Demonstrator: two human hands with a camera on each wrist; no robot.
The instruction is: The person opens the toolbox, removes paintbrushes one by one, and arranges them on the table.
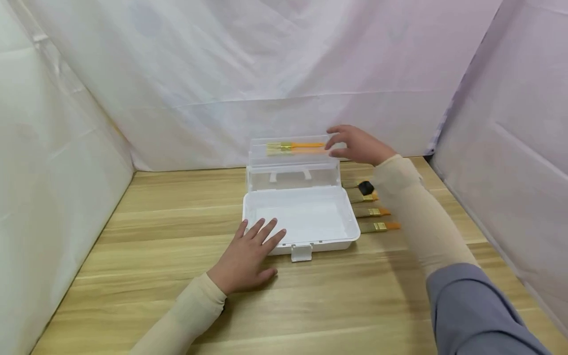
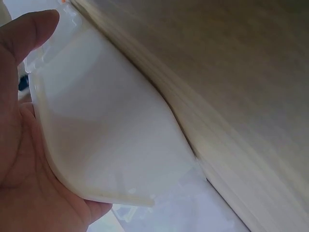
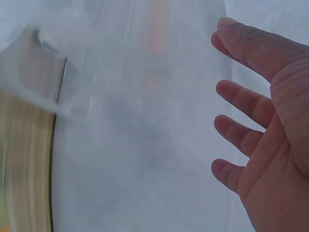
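A white plastic box [image 1: 301,214] lies with its clear lid [image 1: 293,177] raised at the back. On the upper part of that lid lies a paintbrush [image 1: 306,145] with an orange handle and pale bristles; a fainter brush shape shows just below it. My left hand [image 1: 246,259] rests with spread fingers over the box's front left corner, and the left wrist view shows its palm against the box wall [image 2: 111,116]. Beside the brush's handle end is my right hand [image 1: 359,144], its fingers loosely bent and apart. Nothing sits between those fingers in the right wrist view.
Several flat paintbrushes [image 1: 379,227] with orange handles lie in a column along the box's right side, partly under my right forearm. A white latch [image 1: 301,253] sticks out from the box front. Pale cloth [image 1: 213,133] hangs behind and on both sides of the wooden table [image 1: 168,212].
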